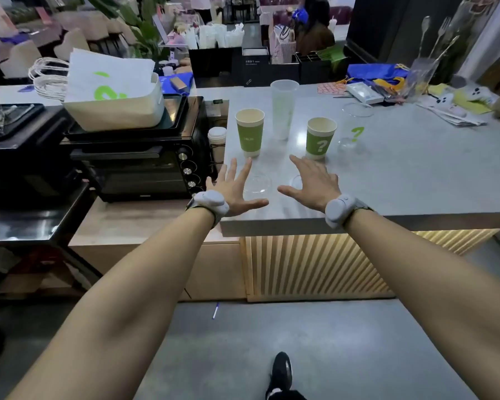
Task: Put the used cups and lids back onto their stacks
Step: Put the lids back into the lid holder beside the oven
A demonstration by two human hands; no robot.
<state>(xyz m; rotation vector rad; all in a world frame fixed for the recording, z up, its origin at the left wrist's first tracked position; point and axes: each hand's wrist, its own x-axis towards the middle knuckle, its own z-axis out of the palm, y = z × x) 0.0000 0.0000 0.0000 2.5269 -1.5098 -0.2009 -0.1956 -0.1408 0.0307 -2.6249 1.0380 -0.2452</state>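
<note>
2 green paper cups (249, 131) upright, clear lids (257, 183) flat

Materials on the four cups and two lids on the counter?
Green cups: paper, matte, opaque. Tall cup: frosted plastic, translucent. Question-mark cup: clear glossy plastic, counter shows through. Lids: thin clear plastic, probably.
</note>
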